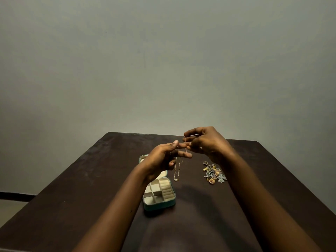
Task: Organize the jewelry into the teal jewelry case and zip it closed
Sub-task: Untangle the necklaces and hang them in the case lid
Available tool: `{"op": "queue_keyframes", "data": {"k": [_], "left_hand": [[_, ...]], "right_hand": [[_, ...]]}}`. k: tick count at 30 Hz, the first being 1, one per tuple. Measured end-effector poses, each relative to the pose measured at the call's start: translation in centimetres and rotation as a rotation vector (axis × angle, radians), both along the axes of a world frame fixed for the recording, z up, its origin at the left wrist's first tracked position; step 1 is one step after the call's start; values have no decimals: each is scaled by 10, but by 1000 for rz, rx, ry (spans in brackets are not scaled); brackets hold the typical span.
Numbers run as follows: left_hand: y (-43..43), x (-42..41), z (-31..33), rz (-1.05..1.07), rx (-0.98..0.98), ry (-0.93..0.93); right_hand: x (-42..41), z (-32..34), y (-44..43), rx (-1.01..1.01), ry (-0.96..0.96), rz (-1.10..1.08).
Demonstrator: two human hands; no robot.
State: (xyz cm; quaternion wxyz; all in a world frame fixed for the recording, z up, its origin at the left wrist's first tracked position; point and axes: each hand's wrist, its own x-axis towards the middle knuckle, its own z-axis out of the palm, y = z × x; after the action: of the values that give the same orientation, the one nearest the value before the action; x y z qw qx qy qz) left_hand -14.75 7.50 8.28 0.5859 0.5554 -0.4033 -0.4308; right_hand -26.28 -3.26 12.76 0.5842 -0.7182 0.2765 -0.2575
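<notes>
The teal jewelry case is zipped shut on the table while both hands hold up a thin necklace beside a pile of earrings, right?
Not quite. The head view shows the teal jewelry case lying open, its cream compartments empty. The rest holds: the left hand and right hand hold up the thin necklace, with the pile of earrings on the table.

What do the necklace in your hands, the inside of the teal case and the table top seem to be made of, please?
Necklace: a thin gold-toned metal chain, judging by its glint, with a pale, pearl-like bead at the bottom. Teal jewelry case: cream lining, matte and soft-looking, probably velvet or suede-like fabric; the outer shell material is unclear. Table: dark brown, matte, faintly mottled, possibly wood or laminate.
</notes>
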Motion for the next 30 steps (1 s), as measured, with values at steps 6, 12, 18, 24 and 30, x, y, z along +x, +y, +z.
{"op": "queue_keyframes", "data": {"k": [6,12,18,24,30], "left_hand": [[3,1,4,-18,59,-36],[6,10,6,-107,126,43],[9,17,7,-161,147,208],[13,21,9,-205,135,326],[17,33,6,-95,150,346]], "right_hand": [[1,-2,-2,-134,117,49],[0,-9,-9,-98,124,82],[6,-29,-14,200,-48,343],[15,-47,-9,318,-135,472],[19,-46,-5,304,-129,317]]}}
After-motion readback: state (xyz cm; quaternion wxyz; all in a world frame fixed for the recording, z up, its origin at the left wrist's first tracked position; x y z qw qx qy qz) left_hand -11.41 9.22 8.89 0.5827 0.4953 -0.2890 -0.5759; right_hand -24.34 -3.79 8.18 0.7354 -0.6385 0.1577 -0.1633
